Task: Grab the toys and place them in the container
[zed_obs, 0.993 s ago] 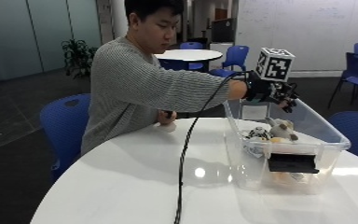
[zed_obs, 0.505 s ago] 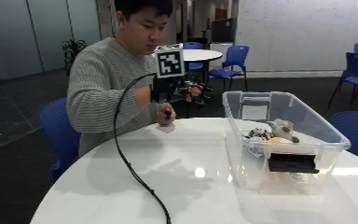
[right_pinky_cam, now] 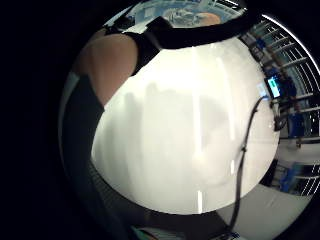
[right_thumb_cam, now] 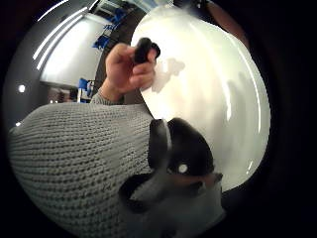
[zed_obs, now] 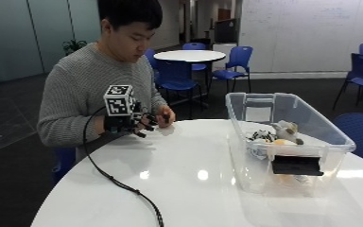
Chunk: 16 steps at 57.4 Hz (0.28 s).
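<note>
Sitting at the far side of the round white worktop (zed_obs: 187, 189), the person has both hands close together near the edge in front of their chest. The gloved right hand (zed_obs: 131, 125) hangs just above the surface with its fingers loosely spread; the grip is released and holds nothing. The bare left hand (zed_obs: 162, 118) is right beside it, fingers curled around a small dark thing (right_thumb_cam: 144, 49); I cannot tell what it is.

Well off to the person's left stands the clear bin (zed_obs: 332, 142), open at the top. Inside it lie the toys (zed_obs: 276, 135), piled at the bottom: one pale plush piece, something striped black and white, and a yellowish bit low down. A dark label (zed_obs: 297, 165) sits on the bin's near wall and hides part of the pile, so I cannot count the toys. The bin and the hands are well apart.
</note>
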Available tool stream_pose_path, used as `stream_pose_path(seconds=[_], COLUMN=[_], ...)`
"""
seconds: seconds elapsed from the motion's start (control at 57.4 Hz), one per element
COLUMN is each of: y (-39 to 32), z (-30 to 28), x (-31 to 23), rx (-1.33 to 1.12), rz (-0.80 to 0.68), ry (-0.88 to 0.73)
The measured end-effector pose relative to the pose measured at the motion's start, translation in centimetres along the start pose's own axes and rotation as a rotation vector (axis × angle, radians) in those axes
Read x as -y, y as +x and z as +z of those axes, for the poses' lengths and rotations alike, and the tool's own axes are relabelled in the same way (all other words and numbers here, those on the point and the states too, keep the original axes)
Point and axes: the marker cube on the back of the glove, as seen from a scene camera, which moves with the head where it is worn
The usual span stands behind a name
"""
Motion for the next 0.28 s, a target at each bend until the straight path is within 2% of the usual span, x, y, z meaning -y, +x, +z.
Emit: stream_pose_path(seconds=[0.279], y=[1.7], z=[1.2], x=[0.4], rx=[-0.040], rz=[0.032], ry=[-0.001])
